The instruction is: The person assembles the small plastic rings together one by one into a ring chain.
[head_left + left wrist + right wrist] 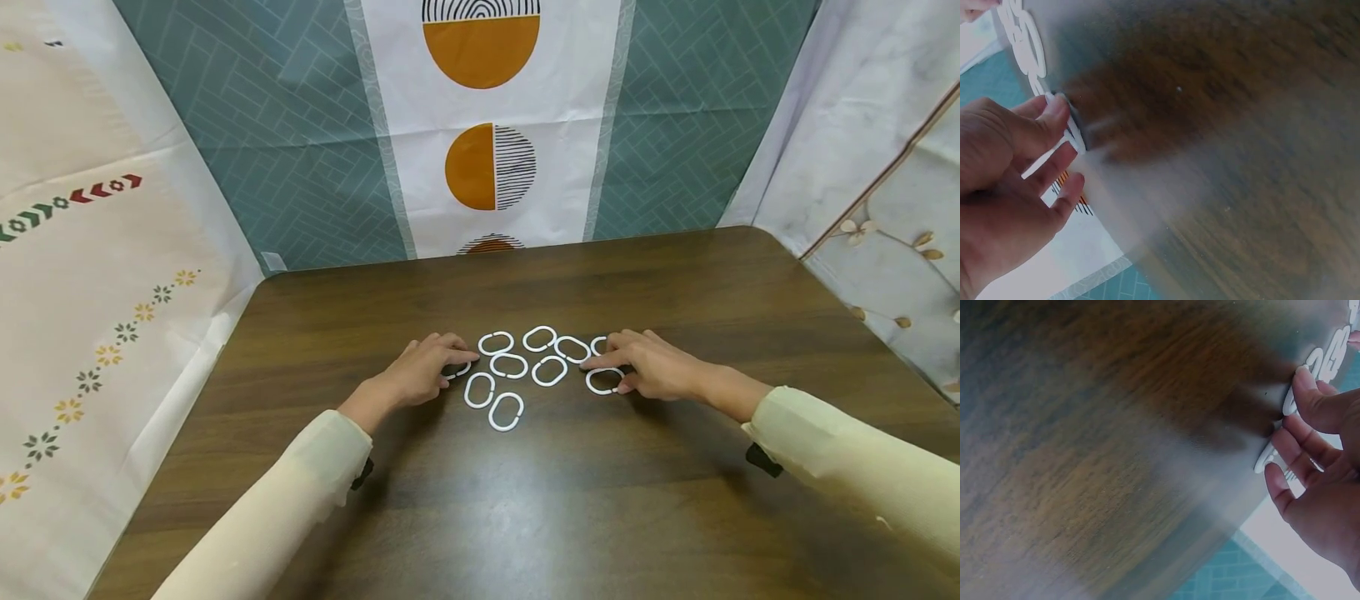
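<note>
Several white oval rings, each with a small gap, lie on a dark wooden table (510, 517). My left hand (420, 367) is at the left end of the group, thumb and index finger pinching a ring (459, 372) that they partly cover. In the left wrist view the left hand's (1016, 156) thumb lies on that ring (1074, 130), its other fingers spread. At the right end, my right hand (656, 367) grips a ring (600, 390) between thumb and index finger. Another ring (597, 345) is partly hidden behind the right hand's fingers. The right wrist view shows the right hand's (1329, 462) thumb on its ring (1289, 403).
Between the hands lie more rings, some touching or close together, with one ring (506, 412) nearest me. A teal and white patterned cloth (300, 150) hangs behind the table's far edge. Light patterned cloths hang at the left (90, 292) and right (885, 208).
</note>
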Tool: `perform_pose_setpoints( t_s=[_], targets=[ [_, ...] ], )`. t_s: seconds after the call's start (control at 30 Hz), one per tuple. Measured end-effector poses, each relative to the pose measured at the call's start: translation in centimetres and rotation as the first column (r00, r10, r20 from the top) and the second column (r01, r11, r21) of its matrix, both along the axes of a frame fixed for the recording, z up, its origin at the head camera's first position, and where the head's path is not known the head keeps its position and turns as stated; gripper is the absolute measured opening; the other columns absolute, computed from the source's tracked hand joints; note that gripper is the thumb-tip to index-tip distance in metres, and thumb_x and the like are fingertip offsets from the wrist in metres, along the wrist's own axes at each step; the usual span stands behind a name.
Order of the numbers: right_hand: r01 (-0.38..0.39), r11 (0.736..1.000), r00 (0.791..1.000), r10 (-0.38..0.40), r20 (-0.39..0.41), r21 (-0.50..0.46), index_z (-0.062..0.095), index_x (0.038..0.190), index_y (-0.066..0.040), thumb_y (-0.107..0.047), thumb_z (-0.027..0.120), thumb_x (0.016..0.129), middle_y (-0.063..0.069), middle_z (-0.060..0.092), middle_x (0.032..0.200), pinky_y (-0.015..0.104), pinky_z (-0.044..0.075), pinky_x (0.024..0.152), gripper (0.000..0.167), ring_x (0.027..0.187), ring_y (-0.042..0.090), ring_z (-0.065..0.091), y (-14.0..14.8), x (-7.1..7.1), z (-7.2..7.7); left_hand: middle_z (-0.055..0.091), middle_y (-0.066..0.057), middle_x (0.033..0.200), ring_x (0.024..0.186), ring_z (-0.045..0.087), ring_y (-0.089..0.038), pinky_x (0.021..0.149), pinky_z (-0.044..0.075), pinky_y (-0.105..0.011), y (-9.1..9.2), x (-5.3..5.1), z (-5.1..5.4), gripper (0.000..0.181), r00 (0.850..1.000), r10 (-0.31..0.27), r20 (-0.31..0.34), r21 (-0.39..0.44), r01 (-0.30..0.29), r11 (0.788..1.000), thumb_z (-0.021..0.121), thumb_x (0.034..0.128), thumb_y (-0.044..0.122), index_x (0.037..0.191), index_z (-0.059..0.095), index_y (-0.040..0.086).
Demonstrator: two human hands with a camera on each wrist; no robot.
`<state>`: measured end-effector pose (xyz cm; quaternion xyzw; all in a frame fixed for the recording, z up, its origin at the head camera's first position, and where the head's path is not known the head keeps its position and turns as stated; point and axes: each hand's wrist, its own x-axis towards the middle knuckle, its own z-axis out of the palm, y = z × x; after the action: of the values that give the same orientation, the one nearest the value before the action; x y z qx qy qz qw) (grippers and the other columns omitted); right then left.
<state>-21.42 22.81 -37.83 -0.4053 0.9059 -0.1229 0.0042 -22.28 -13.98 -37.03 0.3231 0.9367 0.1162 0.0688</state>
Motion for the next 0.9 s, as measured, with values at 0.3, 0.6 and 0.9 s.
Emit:
perform_pose_setpoints(
  t_s=[0.3, 0.6, 0.9],
  targets=[
    [-0.025, 1.0, 1.0, 0.025, -0.002, -0.013, 0.07, 0.118, -0.019, -0.003, 0.083, 0.071, -0.002, 0.052, 0.093, 0.034, 0.035, 0.072, 0.052, 0.085, 0.013, 0.046, -0.1, -0.1, -0.1, 0.056, -0.012, 0.123, 0.115, 0.05, -0.031, 0.092, 0.04, -0.051, -0.7, -0.4, -0.2, 0.057, 0.999, -0.031, -0.009, 0.031, 0.032, 0.999, 0.067, 0.0767, -0.014, 0.128, 0.062, 0.01],
    [0.038, 0.998, 0.999, -0.037, 0.018, -0.048, 0.066, 0.113, -0.01, -0.004, 0.083, 0.07, 0.001, 0.057, 0.098, 0.043, 0.04, 0.08, 0.046, 0.09, 0.017, 0.049, -0.2, -0.2, -0.3, 0.058, -0.007, 0.117, 0.111, 0.052, -0.026, 0.088, 0.041, -0.049, -1.3, -0.7, -0.4, 0.046, 1.0, 0.028, -0.009, 0.061, -0.028, 0.998, 0.078, 0.0796, 0.009, 0.124, 0.064, 0.012],
    [0.036, 0.999, 0.998, -0.036, -0.055, 0.0, 0.064, 0.113, -0.005, -0.013, 0.081, 0.075, 0.009, 0.061, 0.11, 0.048, 0.041, 0.082, 0.043, 0.1, 0.026, 0.055, -0.4, 0.1, -0.4, 0.057, -0.009, 0.105, 0.099, 0.053, -0.027, 0.08, 0.042, -0.045, -1.8, -0.7, -0.4, 0.043, 0.997, 0.062, -0.037, 0.109, -0.057, 0.992, 0.085, 0.0728, 0.018, 0.105, 0.06, 0.004]
  ],
)
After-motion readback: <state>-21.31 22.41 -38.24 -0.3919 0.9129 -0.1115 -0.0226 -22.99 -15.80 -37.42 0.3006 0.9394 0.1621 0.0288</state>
